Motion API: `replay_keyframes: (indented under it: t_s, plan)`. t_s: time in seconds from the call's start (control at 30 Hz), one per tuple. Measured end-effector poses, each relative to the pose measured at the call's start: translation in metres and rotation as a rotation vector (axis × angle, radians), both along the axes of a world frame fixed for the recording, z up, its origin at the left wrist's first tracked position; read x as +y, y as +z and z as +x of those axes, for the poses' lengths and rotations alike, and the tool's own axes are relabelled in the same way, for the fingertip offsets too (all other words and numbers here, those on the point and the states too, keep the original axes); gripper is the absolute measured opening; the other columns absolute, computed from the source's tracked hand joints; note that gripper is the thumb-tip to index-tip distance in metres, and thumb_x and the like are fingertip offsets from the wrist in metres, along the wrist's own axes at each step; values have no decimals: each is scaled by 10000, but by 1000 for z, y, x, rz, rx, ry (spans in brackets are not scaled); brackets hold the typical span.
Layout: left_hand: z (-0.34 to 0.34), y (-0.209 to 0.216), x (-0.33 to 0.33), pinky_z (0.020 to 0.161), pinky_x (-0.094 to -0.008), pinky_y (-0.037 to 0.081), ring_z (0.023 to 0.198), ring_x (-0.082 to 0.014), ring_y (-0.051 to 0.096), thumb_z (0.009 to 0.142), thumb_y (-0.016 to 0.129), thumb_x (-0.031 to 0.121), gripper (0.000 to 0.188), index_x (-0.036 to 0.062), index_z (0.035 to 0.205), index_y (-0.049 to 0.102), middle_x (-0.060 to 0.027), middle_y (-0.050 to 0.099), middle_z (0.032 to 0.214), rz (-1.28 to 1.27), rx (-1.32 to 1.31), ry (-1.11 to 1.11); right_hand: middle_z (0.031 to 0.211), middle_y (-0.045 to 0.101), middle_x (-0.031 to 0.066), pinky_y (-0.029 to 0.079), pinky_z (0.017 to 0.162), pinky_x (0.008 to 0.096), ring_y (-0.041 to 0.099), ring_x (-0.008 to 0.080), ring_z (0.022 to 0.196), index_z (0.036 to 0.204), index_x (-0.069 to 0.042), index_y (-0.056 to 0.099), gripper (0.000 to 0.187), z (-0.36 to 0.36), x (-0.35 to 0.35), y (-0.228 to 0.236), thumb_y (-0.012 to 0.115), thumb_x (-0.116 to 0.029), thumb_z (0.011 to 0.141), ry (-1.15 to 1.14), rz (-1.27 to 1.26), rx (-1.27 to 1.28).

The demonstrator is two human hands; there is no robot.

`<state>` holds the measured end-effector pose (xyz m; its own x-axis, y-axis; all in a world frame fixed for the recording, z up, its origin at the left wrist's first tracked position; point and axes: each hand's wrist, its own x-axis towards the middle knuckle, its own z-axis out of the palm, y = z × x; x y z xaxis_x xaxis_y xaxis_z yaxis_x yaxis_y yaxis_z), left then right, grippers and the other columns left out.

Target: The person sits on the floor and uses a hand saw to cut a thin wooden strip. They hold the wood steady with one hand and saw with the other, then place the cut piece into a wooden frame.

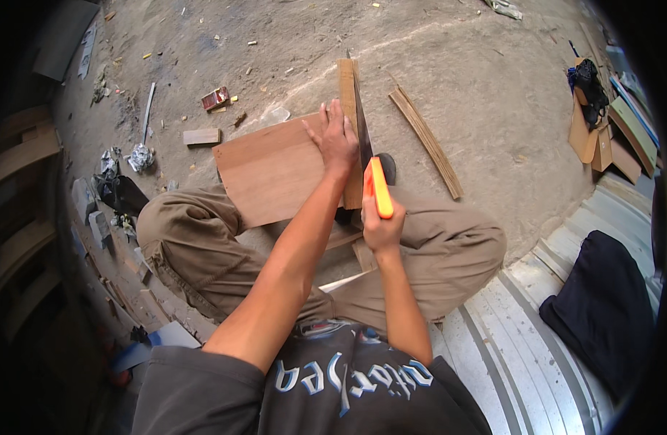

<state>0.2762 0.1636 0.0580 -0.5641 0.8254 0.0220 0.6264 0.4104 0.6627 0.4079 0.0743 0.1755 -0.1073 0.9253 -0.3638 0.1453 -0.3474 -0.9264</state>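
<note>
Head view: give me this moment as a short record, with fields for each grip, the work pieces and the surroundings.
Left grip: open, fingers spread over the panel and batten edge
Right grip: closed around the handle of an orange-handled handsaw
Saw blade: along the batten's right side
Wooden batten: pointing away from the person
Wooden panel: extending left from the batten
Ground: loose wood strip, small wood block, crumpled foil
Right side: dark cloth on ridged metal sheeting

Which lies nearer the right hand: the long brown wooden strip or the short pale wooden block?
The long brown wooden strip, ahead and right of the right hand; the short pale wooden block lies farther off, to the left.
</note>
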Motion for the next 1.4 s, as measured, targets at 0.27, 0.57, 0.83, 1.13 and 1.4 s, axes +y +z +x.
replay_keyframes:
  t_s: [0.27, 0.57, 0.83, 1.13, 1.4]
  plan:
    - [-2, -7, -11, 1162, -576, -63, 1434, -267, 303, 982, 408, 233, 492, 47, 1438, 426, -92, 499, 1437, 4, 7, 18, 612, 502, -2, 376, 512, 294, 480, 100, 563, 758, -11, 591, 146, 38, -63, 39, 612, -93, 877, 5, 78, 10]
    - [0, 1, -14, 1162, -568, -81, 1440, -272, 290, 984, 400, 259, 504, 49, 1442, 423, -80, 480, 1458, -40, -14, 3, 622, 529, 20, 394, 524, 304, 485, 106, 570, 757, 0, 570, 133, 46, -84, 61, 616, -59, 867, 33, -45, -16]
    - [-1, 1, 1, 1151, -584, -99, 1446, -268, 279, 985, 387, 267, 513, 60, 1454, 405, -85, 478, 1461, 3, -81, -19, 607, 491, -5, 368, 506, 301, 448, 100, 546, 710, -17, 532, 206, 7, -2, -11, 615, -89, 884, -22, -49, 87]
    - [-8, -5, -6, 1162, -564, -84, 1429, -264, 313, 983, 419, 258, 483, 84, 1433, 455, -76, 500, 1441, 27, -16, -8, 651, 548, 12, 413, 534, 280, 487, 83, 570, 897, 15, 646, 105, 36, -72, 39, 590, -73, 890, -1, 40, 43]
    - [-6, -2, 2, 1159, -573, -91, 1442, -260, 293, 980, 418, 244, 493, 71, 1441, 437, -73, 480, 1460, 29, -52, -10, 579, 486, 20, 373, 509, 302, 468, 83, 548, 727, -8, 550, 183, 18, -38, 39, 612, -82, 882, 44, 68, -58]
